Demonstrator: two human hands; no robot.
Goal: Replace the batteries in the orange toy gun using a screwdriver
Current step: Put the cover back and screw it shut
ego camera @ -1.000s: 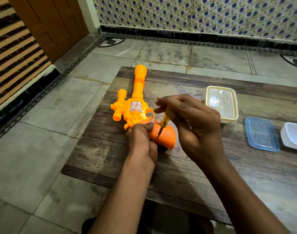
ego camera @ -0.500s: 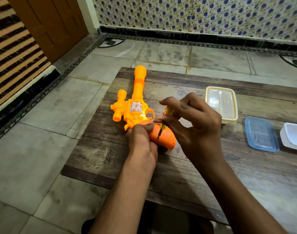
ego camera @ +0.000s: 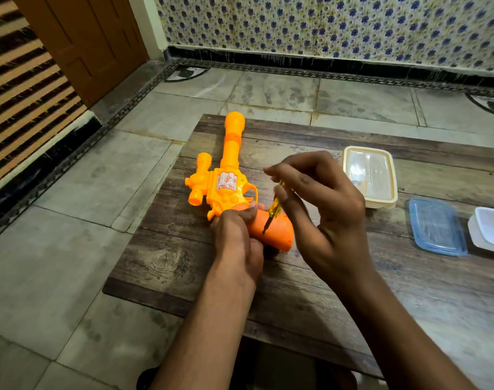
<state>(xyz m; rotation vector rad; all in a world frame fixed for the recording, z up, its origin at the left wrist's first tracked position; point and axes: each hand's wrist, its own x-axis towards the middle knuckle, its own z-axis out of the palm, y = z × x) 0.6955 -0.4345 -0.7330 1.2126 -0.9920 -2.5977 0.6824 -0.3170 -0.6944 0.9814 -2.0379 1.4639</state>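
Table: dark wooden top, low over a tiled floor; carries every item below.

Orange toy gun: lies flat on its side at the table's left edge, barrel pointing to the far edge, grip toward the near edge. Moulded hollow plastic by the look, so judged light and stiff, with a smooth shell that would slide or spin on the wood under a turning tool. Best held where the body meets the grip, pressed down against the table; the thin trigger guard and side scope look the weakest parts and are poor places to bear on.

Cream container: clear-lidded, toward the far right of the table, just beyond the right hand. Contents not clear.

Blue lid: flat on the table near the right edge, beside a white tub cut off by the frame.

Right hand: fingers curled, pinching the screwdriver's handle from above.

Left hand: wrapped over the gun at the top of the grip, pinning it to the table.

Screwdriver: small, clear yellow handle, short dark shaft, tilted, tip set on the grip's upper face. Light; needs firm downward pressure to stay seated. The screw itself is too small to make out.
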